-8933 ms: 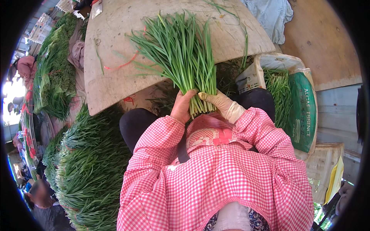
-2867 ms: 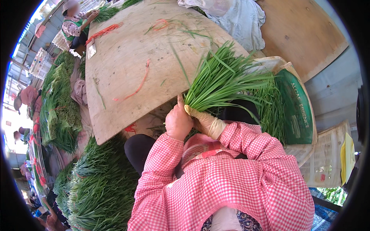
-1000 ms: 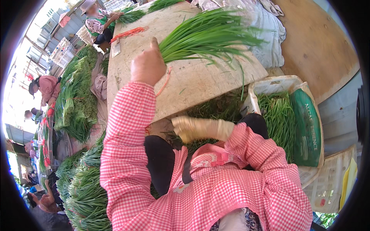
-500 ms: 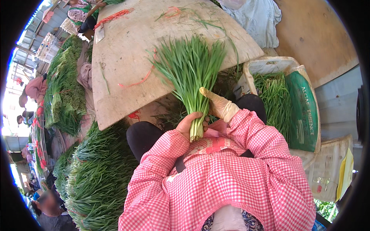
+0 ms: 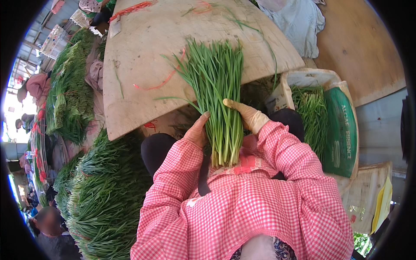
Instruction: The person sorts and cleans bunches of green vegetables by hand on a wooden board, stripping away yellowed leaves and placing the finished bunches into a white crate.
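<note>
A thick bunch of green chives (image 5: 219, 91) lies between my two hands, its leaves pointing away from me over the board's edge and its pale stem ends toward my lap. My left hand (image 5: 198, 131) presses the bunch from the left side, thumb up along the stems. On the other side my right hand (image 5: 246, 115), in a pale yellowish glove or covering, has its thumb over the leaves. The fingers of both hands are mostly hidden behind the bunch. One loose leaf sticks out to the left.
A wooden board (image 5: 143, 78) stands ahead, with red ties (image 5: 130, 11) and stray leaves on it. Tied chive bundles are piled (image 5: 104, 203) at my left. At right is a white crate (image 5: 312, 76) holding more chives. Another person (image 5: 52, 229) is at lower left.
My left hand has shifted from gripping round the stem ends to the bunch's left side. The bunch has spread wider at the base and its leaves lie straighter and narrower at the top.
</note>
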`<state>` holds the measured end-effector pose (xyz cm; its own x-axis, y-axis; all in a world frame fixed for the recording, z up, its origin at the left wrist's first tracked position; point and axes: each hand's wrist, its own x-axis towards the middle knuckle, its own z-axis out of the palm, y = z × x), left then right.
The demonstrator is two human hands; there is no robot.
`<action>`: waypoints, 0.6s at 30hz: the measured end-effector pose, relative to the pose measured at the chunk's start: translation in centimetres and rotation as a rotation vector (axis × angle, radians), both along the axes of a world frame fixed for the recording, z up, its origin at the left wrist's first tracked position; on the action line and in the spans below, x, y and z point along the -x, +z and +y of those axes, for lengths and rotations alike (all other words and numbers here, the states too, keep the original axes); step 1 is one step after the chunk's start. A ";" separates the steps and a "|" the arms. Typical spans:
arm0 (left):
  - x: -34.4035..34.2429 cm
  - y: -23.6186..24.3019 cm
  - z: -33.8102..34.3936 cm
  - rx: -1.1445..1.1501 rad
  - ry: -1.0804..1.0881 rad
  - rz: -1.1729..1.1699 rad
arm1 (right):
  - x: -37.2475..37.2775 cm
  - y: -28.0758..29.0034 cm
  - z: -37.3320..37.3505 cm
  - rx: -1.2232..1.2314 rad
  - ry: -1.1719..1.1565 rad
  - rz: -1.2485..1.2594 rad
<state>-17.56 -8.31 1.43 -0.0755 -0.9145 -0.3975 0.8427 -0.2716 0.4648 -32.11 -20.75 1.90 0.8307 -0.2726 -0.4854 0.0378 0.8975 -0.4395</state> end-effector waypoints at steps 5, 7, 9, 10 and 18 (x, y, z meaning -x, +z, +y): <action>0.3 -0.6 -2.1 -0.052 -0.085 -0.206 | -0.1 -0.3 -0.1 0.130 0.013 0.057; 1.2 -0.2 -2.7 -0.049 -0.105 -0.240 | -0.4 -0.7 -0.2 0.192 0.027 0.082; 2.1 0.7 -2.8 -0.004 -0.089 -0.303 | -0.1 0.2 0.0 0.329 0.001 0.091; 2.5 1.6 -2.6 0.015 -0.086 -0.361 | 0.3 0.6 0.2 0.385 -0.026 0.085; 1.7 9.3 -5.7 0.445 0.014 -0.924 | 0.5 11.0 -1.2 0.990 -0.220 0.001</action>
